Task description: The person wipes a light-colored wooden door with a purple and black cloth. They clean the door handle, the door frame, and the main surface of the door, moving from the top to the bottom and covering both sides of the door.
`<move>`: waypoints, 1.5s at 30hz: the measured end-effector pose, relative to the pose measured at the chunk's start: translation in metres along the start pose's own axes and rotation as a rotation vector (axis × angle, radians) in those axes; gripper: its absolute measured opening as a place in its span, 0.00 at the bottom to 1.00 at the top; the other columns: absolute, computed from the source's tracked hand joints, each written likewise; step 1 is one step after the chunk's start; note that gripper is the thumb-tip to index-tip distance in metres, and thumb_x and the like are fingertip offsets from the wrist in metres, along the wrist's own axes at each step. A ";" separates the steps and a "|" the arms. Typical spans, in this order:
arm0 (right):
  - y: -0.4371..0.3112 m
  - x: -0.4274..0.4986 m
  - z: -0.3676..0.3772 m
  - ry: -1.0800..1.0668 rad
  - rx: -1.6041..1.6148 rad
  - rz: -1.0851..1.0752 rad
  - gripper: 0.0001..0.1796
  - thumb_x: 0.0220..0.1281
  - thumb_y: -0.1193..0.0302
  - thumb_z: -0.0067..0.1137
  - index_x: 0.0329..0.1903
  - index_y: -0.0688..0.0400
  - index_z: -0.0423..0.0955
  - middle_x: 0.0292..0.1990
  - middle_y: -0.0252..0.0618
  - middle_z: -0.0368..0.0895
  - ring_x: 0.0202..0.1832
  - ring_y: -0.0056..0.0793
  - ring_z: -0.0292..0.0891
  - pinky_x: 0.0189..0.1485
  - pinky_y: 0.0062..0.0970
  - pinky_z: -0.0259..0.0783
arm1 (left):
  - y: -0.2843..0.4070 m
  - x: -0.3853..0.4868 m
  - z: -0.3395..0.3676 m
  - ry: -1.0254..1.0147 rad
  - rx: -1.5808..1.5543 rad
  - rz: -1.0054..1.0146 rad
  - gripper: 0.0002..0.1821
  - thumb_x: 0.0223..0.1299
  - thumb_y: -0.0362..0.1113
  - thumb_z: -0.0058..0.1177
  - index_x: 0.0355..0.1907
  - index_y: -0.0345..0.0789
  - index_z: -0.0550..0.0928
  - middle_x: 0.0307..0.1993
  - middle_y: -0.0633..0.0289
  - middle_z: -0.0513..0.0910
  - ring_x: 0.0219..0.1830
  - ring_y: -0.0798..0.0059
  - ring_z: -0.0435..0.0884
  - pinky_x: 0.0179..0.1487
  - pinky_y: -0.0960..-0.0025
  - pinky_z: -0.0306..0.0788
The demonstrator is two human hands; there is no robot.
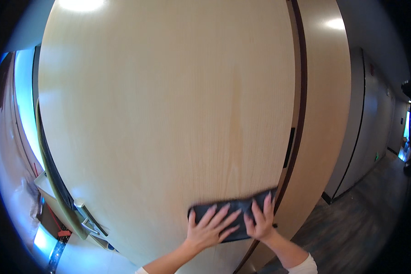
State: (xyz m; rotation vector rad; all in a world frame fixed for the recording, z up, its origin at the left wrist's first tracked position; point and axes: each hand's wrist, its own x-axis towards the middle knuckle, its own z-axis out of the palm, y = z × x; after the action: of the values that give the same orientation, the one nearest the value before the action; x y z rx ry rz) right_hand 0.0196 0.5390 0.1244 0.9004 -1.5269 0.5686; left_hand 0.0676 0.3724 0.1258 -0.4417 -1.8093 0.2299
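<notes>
A dark, flat cloth (237,235) lies spread against the lower right part of a light wooden door (157,120). My left hand (210,227) presses on its left half with the fingers fanned out. At the right end of the cloth, near the door's hinge edge, my right hand (260,219) holds it against the wood with bent, parted fingers. The cloth's top edge rises towards the right, and my hands hide part of it.
A metal lever handle (90,219) juts from the door's lower left. To the right stand a wooden door frame (323,120) with a dark hinge (289,147) and a carpeted corridor (335,236). A red brush head (64,233) shows beyond the door at left.
</notes>
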 end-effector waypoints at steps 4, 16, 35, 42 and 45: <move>0.001 0.015 -0.006 0.018 -0.068 0.002 0.25 0.57 0.65 0.58 0.56 0.63 0.71 0.66 0.64 0.51 0.64 0.74 0.47 0.62 0.63 0.51 | 0.000 0.005 -0.004 -0.049 -0.128 -0.052 0.35 0.49 0.69 0.48 0.59 0.56 0.74 0.65 0.66 0.65 0.68 0.61 0.56 0.67 0.38 0.31; -0.054 0.008 0.026 -0.204 -0.345 0.143 0.30 0.61 0.53 0.50 0.58 0.63 0.70 0.63 0.74 0.49 0.63 0.79 0.43 0.60 0.66 0.46 | -0.024 -0.048 0.021 0.024 -0.013 -0.178 0.35 0.53 0.67 0.46 0.56 0.43 0.77 0.61 0.53 0.69 0.64 0.54 0.62 0.68 0.41 0.38; -0.154 0.004 0.116 -0.401 -0.267 -0.087 0.28 0.52 0.52 0.55 0.58 0.46 0.74 0.64 0.51 0.61 0.66 0.69 0.41 0.63 0.66 0.33 | -0.093 -0.145 0.006 0.217 -0.216 -0.657 0.44 0.55 0.58 0.49 0.63 0.23 0.62 0.65 0.38 0.59 0.70 0.39 0.48 0.67 0.36 0.32; -0.169 0.106 0.144 -0.333 -0.079 0.200 0.25 0.58 0.57 0.54 0.59 0.47 0.72 0.66 0.46 0.60 0.69 0.60 0.41 0.68 0.53 0.30 | -0.244 -0.058 -0.029 0.229 -0.213 -0.603 0.31 0.53 0.43 0.53 0.60 0.30 0.71 0.64 0.48 0.65 0.69 0.49 0.57 0.70 0.50 0.38; -0.184 0.126 0.166 -0.235 -0.095 0.193 0.25 0.58 0.56 0.53 0.59 0.46 0.73 0.64 0.39 0.65 0.69 0.60 0.43 0.68 0.53 0.28 | -0.280 -0.047 -0.035 0.209 -0.068 -0.503 0.30 0.54 0.43 0.54 0.59 0.32 0.72 0.64 0.51 0.67 0.68 0.49 0.59 0.70 0.51 0.40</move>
State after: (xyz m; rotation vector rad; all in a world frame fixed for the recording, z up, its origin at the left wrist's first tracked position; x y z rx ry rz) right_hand 0.0698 0.2744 0.1937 0.7719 -1.8518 0.5367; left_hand 0.0614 0.0960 0.2001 -0.0443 -1.6654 -0.2194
